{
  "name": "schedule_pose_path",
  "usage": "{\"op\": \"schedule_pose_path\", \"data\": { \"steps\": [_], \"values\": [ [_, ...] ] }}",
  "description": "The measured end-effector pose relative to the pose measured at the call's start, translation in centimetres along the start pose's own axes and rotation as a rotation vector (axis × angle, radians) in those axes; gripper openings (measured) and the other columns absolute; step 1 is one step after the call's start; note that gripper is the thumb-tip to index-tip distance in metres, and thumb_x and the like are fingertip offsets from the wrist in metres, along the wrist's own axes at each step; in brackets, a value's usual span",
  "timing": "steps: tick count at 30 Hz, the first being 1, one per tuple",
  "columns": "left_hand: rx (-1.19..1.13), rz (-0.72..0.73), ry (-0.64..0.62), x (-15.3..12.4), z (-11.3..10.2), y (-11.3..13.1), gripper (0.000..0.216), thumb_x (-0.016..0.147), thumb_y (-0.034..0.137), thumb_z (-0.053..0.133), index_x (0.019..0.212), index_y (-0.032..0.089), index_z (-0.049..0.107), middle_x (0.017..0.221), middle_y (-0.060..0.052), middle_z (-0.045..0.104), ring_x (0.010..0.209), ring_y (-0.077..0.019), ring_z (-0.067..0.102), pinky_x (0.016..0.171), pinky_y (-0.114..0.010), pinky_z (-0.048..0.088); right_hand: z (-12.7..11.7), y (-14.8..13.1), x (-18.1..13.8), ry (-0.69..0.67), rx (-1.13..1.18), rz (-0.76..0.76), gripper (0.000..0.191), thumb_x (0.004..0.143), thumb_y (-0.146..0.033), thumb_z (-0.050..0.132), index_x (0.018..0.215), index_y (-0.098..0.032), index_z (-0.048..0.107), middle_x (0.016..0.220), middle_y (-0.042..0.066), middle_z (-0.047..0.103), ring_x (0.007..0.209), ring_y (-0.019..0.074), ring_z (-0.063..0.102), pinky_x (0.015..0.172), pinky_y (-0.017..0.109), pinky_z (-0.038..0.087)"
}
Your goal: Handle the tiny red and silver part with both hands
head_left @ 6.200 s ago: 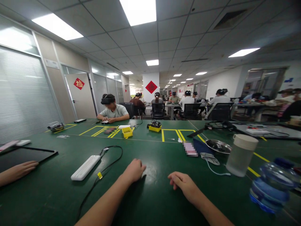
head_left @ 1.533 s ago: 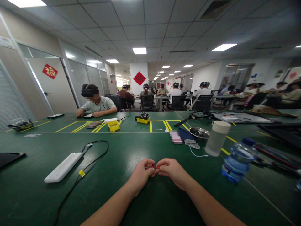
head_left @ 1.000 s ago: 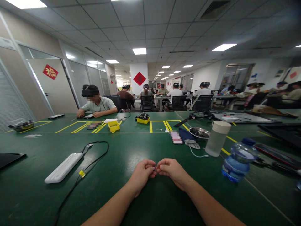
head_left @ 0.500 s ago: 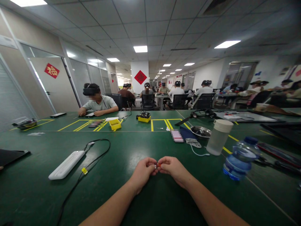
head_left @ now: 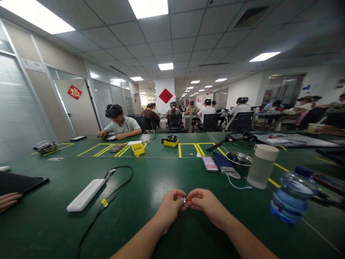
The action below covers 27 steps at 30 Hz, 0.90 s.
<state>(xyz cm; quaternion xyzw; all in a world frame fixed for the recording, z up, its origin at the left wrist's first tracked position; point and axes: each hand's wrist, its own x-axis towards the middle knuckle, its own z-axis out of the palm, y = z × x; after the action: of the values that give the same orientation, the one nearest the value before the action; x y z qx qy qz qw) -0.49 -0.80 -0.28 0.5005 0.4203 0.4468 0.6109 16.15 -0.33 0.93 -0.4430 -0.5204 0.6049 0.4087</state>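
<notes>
Over the green table (head_left: pixel 151 180) my two hands meet at the fingertips. My left hand (head_left: pixel 172 205) pinches a tiny silvery metal piece (head_left: pixel 184 200); its kind is too small to make out. Between the thumb and fingers of my right hand (head_left: pixel 204 202) sits a small orange-red piece (head_left: pixel 189 198), mostly hidden by the fingertips. The two pieces are very close together; whether they touch or are joined I cannot tell.
To the left lies a white power strip (head_left: pixel 86 195) with a black cable (head_left: pixel 93 219). On the right stand a frosted bottle (head_left: pixel 262 167) and a blue water bottle (head_left: pixel 293 196), near a metal bowl (head_left: pixel 249 160). Yellow trays (head_left: pixel 138 149) sit further back. Another person's hand (head_left: pixel 9 202) rests far left.
My head view has tilted up and turned a little left, so the scene sits lower and further right. Both hands keep their pinch. Another person's hand now shows at the left edge.
</notes>
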Motion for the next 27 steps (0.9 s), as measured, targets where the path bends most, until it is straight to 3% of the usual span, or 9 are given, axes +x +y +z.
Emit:
{"op": "schedule_pose_path", "data": {
  "steps": [8, 17, 27],
  "values": [
    [0.005, 0.010, 0.005, 0.14, -0.24, -0.22, 0.025, 0.076, 0.023, 0.054, 0.098, 0.013, 0.058, 0.081, -0.005, 0.062, 0.064, -0.0120, 0.060, 0.061, -0.025, 0.047, 0.11, -0.30, -0.25, 0.015, -0.015, -0.013, 0.016, 0.066, -0.020, 0.066, 0.080, -0.013, 0.064, 0.077, 0.004, 0.068, 0.073, 0.0164, 0.066, 0.072, 0.030, 0.053],
    [0.075, 0.040, 0.033, 0.00, -0.20, -0.04, 0.026, 0.068, 0.013, 0.057, 0.094, 0.013, 0.060, 0.078, -0.004, 0.063, 0.065, -0.0125, 0.061, 0.064, -0.024, 0.047, 0.18, -0.18, -0.18, 0.034, 0.022, -0.009, 0.020, 0.067, -0.024, 0.068, 0.084, -0.013, 0.065, 0.084, 0.005, 0.068, 0.082, 0.0195, 0.068, 0.077, 0.032, 0.054],
    [0.073, 0.015, 0.019, -0.16, -0.01, 0.47, 0.027, 0.069, 0.015, 0.057, 0.095, 0.014, 0.061, 0.076, -0.004, 0.063, 0.065, -0.0126, 0.060, 0.063, -0.024, 0.046, 0.32, -0.36, -0.14, 0.030, 0.032, 0.021, 0.018, 0.067, -0.024, 0.067, 0.081, -0.013, 0.066, 0.080, 0.006, 0.069, 0.079, 0.0185, 0.068, 0.077, 0.032, 0.053]
  ]
}}
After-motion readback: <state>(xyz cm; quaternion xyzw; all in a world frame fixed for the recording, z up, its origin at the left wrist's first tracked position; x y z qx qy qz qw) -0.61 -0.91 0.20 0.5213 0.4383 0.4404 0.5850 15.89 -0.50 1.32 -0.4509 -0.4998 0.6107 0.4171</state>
